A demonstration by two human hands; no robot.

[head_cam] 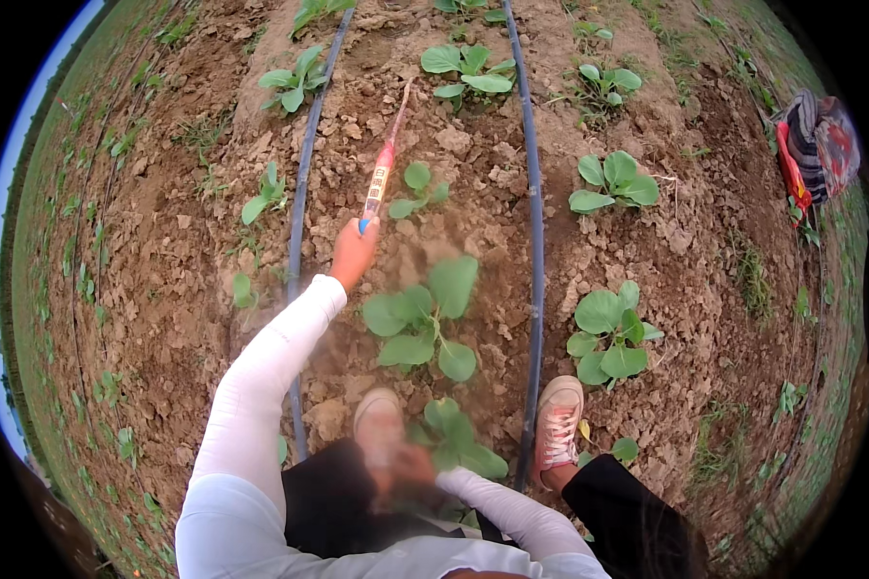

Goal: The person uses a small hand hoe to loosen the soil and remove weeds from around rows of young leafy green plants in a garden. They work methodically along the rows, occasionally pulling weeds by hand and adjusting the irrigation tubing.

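Observation:
My left hand (354, 252) grips the blue-ended handle of a slim hand tool (386, 163), its red part bearing a label with writing. Stretched away from me, the tool narrows towards the clods; its working end is not clear. A small cabbage-like seedling (418, 191) grows just right of the handle. Nearer to me stands a larger leafy plant (427, 318). Low in the view, my right hand (411, 465) is a blur by my left shoe (378, 427), beside another leafy plant (458, 438). Whether it holds anything cannot be made out.
Two dark drip irrigation hoses (306, 166) (532, 217) run lengthwise on either side of the tool. My right shoe (559, 423) is close against the right hose. More seedlings (612, 336) line the cloddy soil. A bundle with a plastic bag (818, 148) lies at far right.

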